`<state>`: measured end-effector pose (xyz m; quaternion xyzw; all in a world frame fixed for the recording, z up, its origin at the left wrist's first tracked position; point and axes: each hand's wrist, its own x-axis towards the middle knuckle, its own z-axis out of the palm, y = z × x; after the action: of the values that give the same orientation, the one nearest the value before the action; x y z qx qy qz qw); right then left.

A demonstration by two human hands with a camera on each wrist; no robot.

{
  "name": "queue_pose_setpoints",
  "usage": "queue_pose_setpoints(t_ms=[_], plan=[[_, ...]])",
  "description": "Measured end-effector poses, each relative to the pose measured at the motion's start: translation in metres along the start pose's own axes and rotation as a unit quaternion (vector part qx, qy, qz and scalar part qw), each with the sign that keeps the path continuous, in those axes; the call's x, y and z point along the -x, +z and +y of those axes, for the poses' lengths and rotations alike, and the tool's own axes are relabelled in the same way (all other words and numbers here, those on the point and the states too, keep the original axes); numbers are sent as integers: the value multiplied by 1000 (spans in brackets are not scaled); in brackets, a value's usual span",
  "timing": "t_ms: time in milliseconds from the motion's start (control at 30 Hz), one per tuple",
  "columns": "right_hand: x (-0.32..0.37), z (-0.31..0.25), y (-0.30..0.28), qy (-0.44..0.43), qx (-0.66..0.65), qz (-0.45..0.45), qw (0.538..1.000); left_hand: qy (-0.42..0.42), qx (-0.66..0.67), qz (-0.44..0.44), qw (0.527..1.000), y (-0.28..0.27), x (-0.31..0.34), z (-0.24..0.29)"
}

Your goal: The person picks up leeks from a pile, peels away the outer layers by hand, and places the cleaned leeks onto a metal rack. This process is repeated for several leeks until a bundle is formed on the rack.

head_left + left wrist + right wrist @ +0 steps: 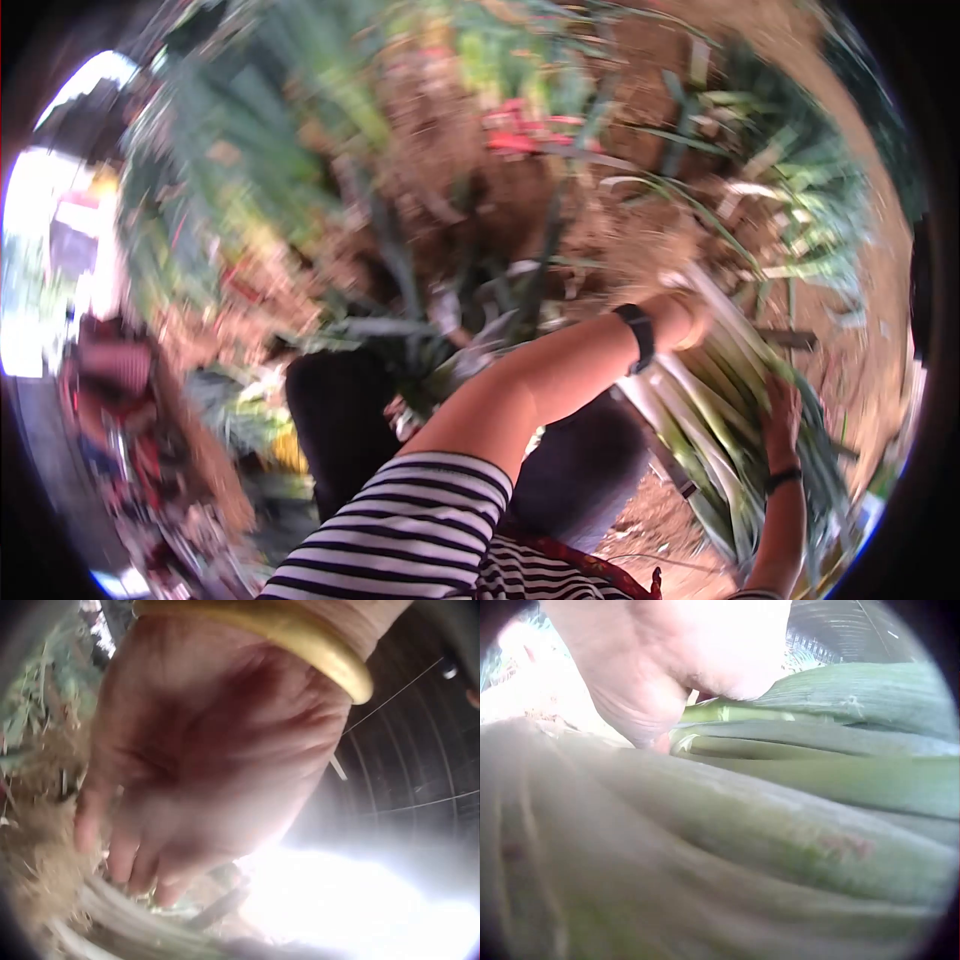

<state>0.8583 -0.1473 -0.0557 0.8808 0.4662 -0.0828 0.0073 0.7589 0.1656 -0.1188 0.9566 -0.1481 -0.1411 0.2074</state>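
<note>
A bundle of leeks point(715, 405) lies at the right of the head view, white stems toward the left hand and green leaves toward the lower right. My left hand point(685, 318) is at the root end, with the palm facing the wrist camera and the fingers extended downward. Beige roots point(45, 859) show beside those fingers in the left wrist view. My right hand point(782, 415) grips the bundle farther along, where the stems turn green. In the right wrist view its fingers reach down among the thick leek leaves point(780, 825), which hide the fingertips.
Flat dark bars point(670, 455) show at the edges of the bundle. More leeks point(270, 130) are heaped at the upper left, and others point(800, 200) lie at the upper right. Red strips point(520, 130) lie on the brown soil. The person's dark-clad knees point(580, 470) are close by.
</note>
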Motion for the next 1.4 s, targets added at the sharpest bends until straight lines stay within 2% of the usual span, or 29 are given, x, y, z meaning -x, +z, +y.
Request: queue_pose_setpoints(t_ms=[33, 67, 133, 200, 233, 267, 300, 333, 367, 400, 467, 500, 533, 567, 600, 633, 667, 700, 733, 800, 833, 867, 933, 1000, 1067, 1133, 1267, 1333, 1400], plan=[[0, -5, -2, -1, -9, 5, 1000, -108, 140, 43, 983, -32, 45, 17], [1, -6, -2, 1, -15, 5, 1000, -83, 33, -14, 996, -91, 106, 38], [-2, 6, 10, 71, -104, -32, 992, -122, 60, -63, 989, -147, 210, 40], [-11, 19, 0, 9, 86, -106, 991, -195, 100, 153, 964, -137, 327, 14], [-18, 1, -19, 17, 142, -136, 980, -176, 159, 312, 920, -117, 392, -5], [-22, -20, -34, 6, 161, -119, 980, -327, 113, 220, 912, -121, 461, -15], [-26, -41, -46, -6, 161, -87, 983, -576, 321, 256, 707, -140, 526, 16], [-31, -63, -58, -17, 159, -55, 986, -478, 270, 475, 688, -92, 604, 3], [-34, -80, -68, -17, 152, -37, 988, -484, 164, 525, 681, -45, 687, -14], [-37, -93, -76, -16, 143, -18, 989, -390, 226, 633, 629, -6, 751, -1], [-33, -113, -79, -110, 119, 112, 980, -615, 231, 627, 417, 75, 828, 43], [-31, -144, -92, -153, 114, 101, 977, -646, 174, 618, 413, 167, 888, 42], [-27, -176, -104, -196, 109, 89, 970, -739, 196, 561, 317, 235, 914, 53], [-25, -195, -107, -225, 101, 90, 965, -752, 285, 546, 235, 272, 905, 76], [-22, -222, -112, -255, 94, 90, 958, -682, 314, 621, 226, 384, 922, 75], [-15, -245, -121, -275, 91, 77, 954, -625, 325, 660, 262, 485, 919, 78], [-9, -288, -128, -289, 89, 85, 949, -491, 509, 707, 16, 457, 868, 96], [-12, -328, -138, -307, 27, 25, 951, -585, 524, 616, -63, 468, 804, 99], [-13, -350, -146, -320, 44, -2, 946, -584, 528, 613, -58, 459, 776, 91], [-18, -382, -167, -359, 103, -26, 927, -491, 475, 729, 32, 481, 740, 71], [-24, -386, -169, -351, 125, -18, 928, -479, 490, 727, -43, 473, 730, 61], [-28, -386, -172, -342, 146, -10, 928, -464, 502, 720, -117, 423, 723, 54], [-38, -396, -177, -347, 157, -32, 924, -480, 470, 716, -187, 413, 718, 25], [-40, -414, -180, -286, 107, -98, 947, -461, 454, 738, -189, 390, 732, 18], [-38, -424, -181, -269, 150, -99, 946, -307, 356, 843, -263, 353, 750, 24], [-36, -436, -181, -300, 134, -111, 938, -330, 310, 860, -234, 340, 763, 29], [-35, -431, -178, -270, 173, -138, 937, -374, 310, 840, -241, 365, 782, 22], [-34, -431, -175, -293, 168, -121, 934, -351, 374, 808, -288, 376, 788, 7], [-35, -433, -173, -286, 179, -126, 933, -384, 377, 798, -272, 408, 787, -6]])
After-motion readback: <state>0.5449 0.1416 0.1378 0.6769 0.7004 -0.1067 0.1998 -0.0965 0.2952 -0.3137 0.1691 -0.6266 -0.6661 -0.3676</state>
